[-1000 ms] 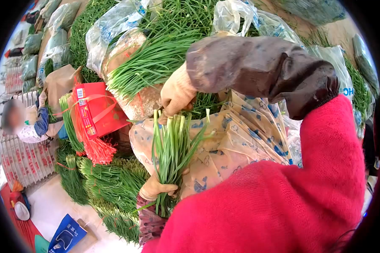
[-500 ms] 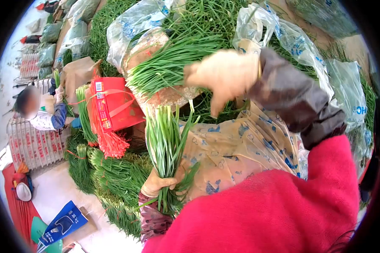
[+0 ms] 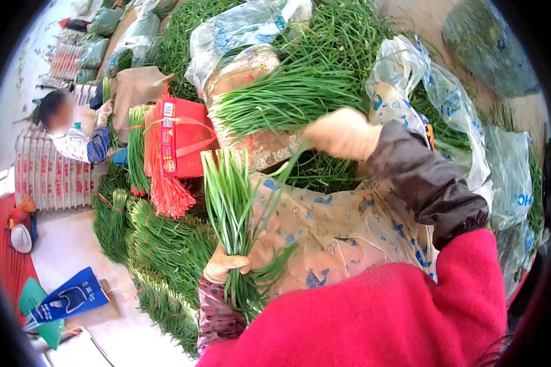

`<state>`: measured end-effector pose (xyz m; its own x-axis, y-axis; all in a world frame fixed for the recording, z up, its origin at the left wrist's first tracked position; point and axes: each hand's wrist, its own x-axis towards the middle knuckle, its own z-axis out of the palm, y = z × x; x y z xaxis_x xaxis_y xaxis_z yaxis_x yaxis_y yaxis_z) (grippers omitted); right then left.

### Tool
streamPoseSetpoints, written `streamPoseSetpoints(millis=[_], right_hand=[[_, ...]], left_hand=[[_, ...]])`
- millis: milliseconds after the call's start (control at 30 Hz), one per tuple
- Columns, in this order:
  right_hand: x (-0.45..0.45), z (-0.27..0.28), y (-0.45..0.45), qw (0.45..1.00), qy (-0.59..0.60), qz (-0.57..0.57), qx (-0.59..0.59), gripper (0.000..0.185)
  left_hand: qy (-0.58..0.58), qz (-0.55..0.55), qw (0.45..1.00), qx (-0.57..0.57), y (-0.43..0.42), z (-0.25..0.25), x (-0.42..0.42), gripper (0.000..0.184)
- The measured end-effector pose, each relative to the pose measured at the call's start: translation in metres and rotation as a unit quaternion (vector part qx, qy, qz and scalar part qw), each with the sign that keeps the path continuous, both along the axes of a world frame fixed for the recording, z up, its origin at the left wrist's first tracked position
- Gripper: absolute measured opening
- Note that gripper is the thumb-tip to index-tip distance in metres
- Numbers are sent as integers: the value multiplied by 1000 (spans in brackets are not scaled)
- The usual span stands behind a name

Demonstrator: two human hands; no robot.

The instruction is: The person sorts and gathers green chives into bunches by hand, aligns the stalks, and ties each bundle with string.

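My left hand [image 3: 225, 264], in a pale glove, is wrapped round an upright bunch of garlic chives [image 3: 226, 196], white ends up and green leaves drooping below. My gloved right hand [image 3: 343, 133] is blurred by motion, its fingers drawn together at a long green chive leaf [image 3: 288, 168] that slants down toward the bunch. Just beyond it, a loose pile of chives [image 3: 288, 98] lies on a patterned, padded surface [image 3: 266, 153]. A tan apron with blue prints [image 3: 330, 226] covers my lap.
Left of the pile stands a red box [image 3: 187, 137] with red ties [image 3: 172, 199] hanging from it. Tied chive bundles [image 3: 171, 244] are stacked at lower left. Plastic bags [image 3: 456, 92] surround more chives on the right. Another person [image 3: 82, 144] sits at far left near stacked crates [image 3: 55, 174].
My right hand has gone from spread fingers to drawn-together fingers, with a chive leaf now stretching from it. My left hand still holds the bunch. The whole view has shifted slightly.
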<state>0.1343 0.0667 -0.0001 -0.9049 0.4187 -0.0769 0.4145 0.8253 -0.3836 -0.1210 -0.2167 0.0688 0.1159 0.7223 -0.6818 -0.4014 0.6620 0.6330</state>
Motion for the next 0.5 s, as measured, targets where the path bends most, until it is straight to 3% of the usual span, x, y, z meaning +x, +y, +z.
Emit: streamPoseSetpoints(millis=[67,100,133,167,200,233,300,367,400,433,500], right_hand=[[22,-4,47,972,178,-155,-5,21],[31,10,70,945,182,-259,-81,24],[39,19,90,876,215,-372,-217,29],[48,40,108,848,185,-439,-232,33],[59,32,131,881,110,-455,-77,38],[55,40,134,873,-1,-488,-1,61],[34,62,103,876,-92,-456,127,69],[20,66,74,970,34,-239,-8,72],[1,83,48,970,84,-175,-147,72],[-13,85,26,969,142,-100,-175,70],[-42,85,-16,976,149,-50,-150,65]], left_hand=[[-1,21,1000,12,-3,3,-6,85],[7,45,999,22,-3,7,-7,86],[18,41,999,25,-5,3,-14,85],[30,38,998,28,-7,0,-20,84],[45,50,997,33,0,10,-16,83],[60,61,996,38,3,17,-15,81],[70,63,995,39,9,17,-17,80],[50,62,996,37,16,18,-15,80],[48,67,996,40,20,17,-14,80],[38,65,996,40,23,17,-13,77],[28,63,997,38,24,17,-9,74]])
